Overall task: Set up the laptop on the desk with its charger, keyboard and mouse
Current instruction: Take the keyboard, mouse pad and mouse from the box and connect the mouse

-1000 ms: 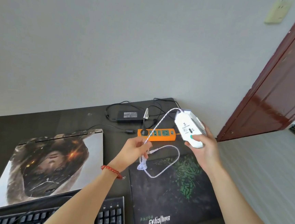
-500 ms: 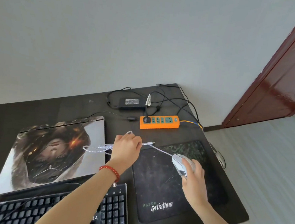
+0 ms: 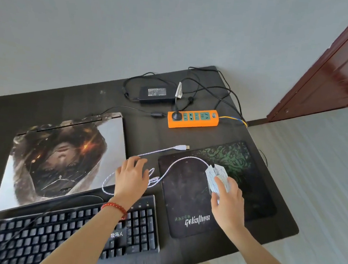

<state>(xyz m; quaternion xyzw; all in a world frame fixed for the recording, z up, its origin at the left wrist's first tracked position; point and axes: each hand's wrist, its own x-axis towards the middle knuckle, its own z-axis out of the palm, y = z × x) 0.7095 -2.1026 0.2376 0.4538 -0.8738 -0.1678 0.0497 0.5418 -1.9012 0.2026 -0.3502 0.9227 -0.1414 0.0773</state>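
The white angular wired mouse (image 3: 217, 177) sits on the black-and-green mouse mat (image 3: 186, 198) on the dark counter (image 3: 148, 127), gripped by the right hand (image 3: 227, 201). The left hand (image 3: 131, 174), fingers loosely curved, presses its braided white cable (image 3: 174, 165) just beside the closed picture-lidded laptop (image 3: 61, 157). The mouse is being placed; next its loose USB plug (image 3: 182, 147) needs fitting into a laptop port.

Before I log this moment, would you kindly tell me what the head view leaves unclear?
- Whether the left hand pinches the mouse cable: hidden under its fingers.
- The near-left end of the keyboard: blurred, cut off by the frame edge.
- Rear of the mouse: covered by the right hand.
- Label text on the charger brick: too small.
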